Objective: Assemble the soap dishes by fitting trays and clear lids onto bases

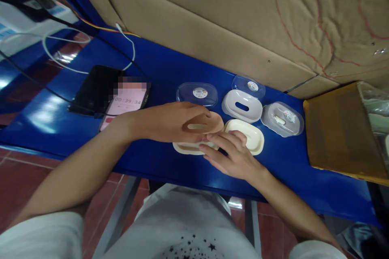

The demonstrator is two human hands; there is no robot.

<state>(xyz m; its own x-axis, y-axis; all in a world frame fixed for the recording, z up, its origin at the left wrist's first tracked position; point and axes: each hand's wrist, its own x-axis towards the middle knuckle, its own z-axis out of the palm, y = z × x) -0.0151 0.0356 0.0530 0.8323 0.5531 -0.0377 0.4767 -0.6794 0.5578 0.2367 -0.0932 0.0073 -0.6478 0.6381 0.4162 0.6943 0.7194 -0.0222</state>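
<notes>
Backdrop: brown board (182, 20) is standing along the far edge of a blue table (164, 62); clock directions below are reading from the peach cover, 12 being the far side.
Left hand: the left hand (174, 119) is reaching in from 9 o'clock, palm down, fingers half curling and closing across the slotted peach cover (217, 122).
Right hand: the right hand (234, 160) is coming from 4 o'clock, fingers loosely bending, tips meeting the cover's near rim; whether they are gripping, I cannot tell.
Peach cover: it is sitting at the hands' meeting point, above a cream tray (190, 149) whose rim is showing at 7; contact between them is staying hidden.
Second cream tray: this tray (257, 141) is lying just beside, between 3 and 4.
White cover: another slotted cover (253, 111) is resting between 2 and 3.
Clear lids: one lid (186, 93) is lying toward 11, another (238, 83) at 2.
Carton: an open box (334, 129) is standing well apart at 3.
Phone: a timer screen (129, 107) is glowing between 9 and 10.
</notes>
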